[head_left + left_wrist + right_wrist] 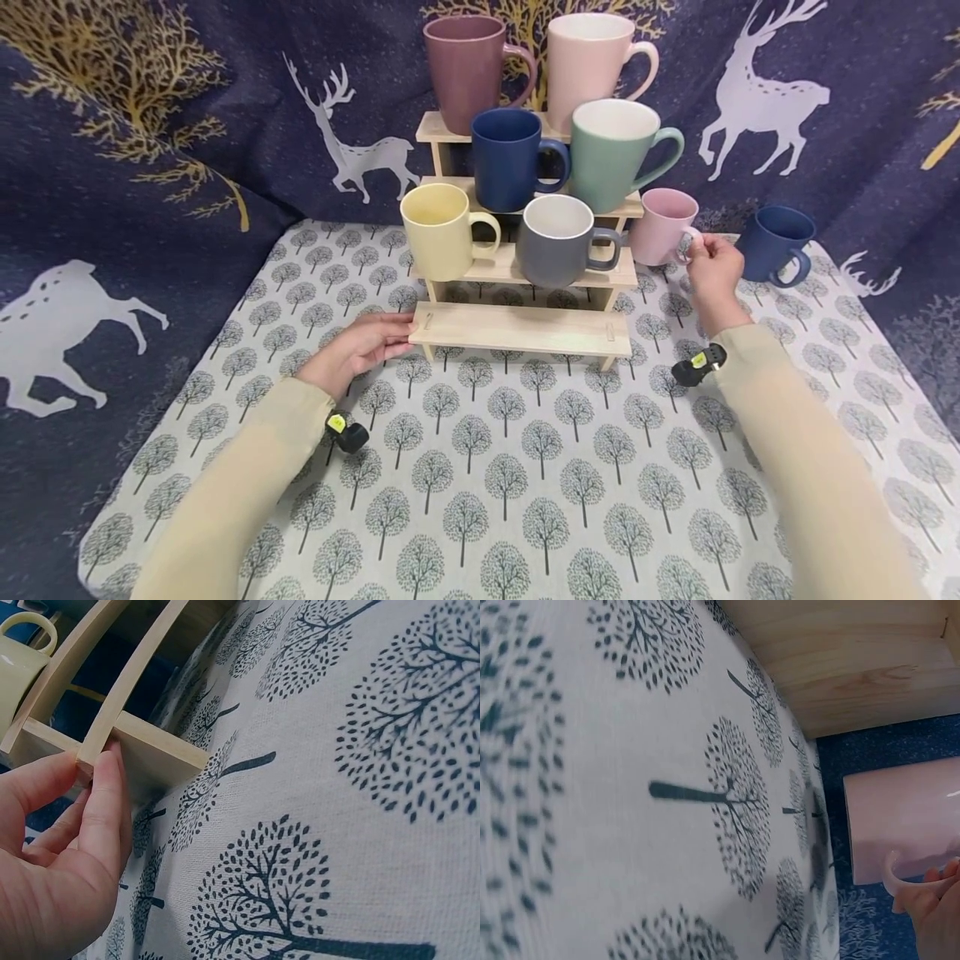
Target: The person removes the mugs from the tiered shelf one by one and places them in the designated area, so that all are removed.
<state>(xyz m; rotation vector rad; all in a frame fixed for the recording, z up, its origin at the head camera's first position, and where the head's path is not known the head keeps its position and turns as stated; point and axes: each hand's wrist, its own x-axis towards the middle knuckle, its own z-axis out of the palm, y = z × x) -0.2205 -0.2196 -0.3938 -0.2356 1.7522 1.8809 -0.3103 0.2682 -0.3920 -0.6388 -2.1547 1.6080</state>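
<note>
My right hand (716, 279) holds a pink mug (662, 225) by its handle, to the right of the stepped wooden stand (517, 327). In the right wrist view the pink mug (904, 817) shows beside the stand's side panel (855, 660), with the fingers (930, 907) at its handle. My left hand (367, 346) grips the left end of the stand's lowest step. The left wrist view shows thumb and fingers pinching that step's wooden edge (97, 746). A navy mug (772, 246) stands just right of the right hand.
Upper steps bear a plum mug (467, 75), a light pink mug (588, 71), a navy mug (506, 158), a green mug (615, 154), a yellow mug (437, 237) and a grey mug (555, 246). Tree-print cloth (495, 500) covers the table; a dark deer-print curtain (247, 100) hangs behind.
</note>
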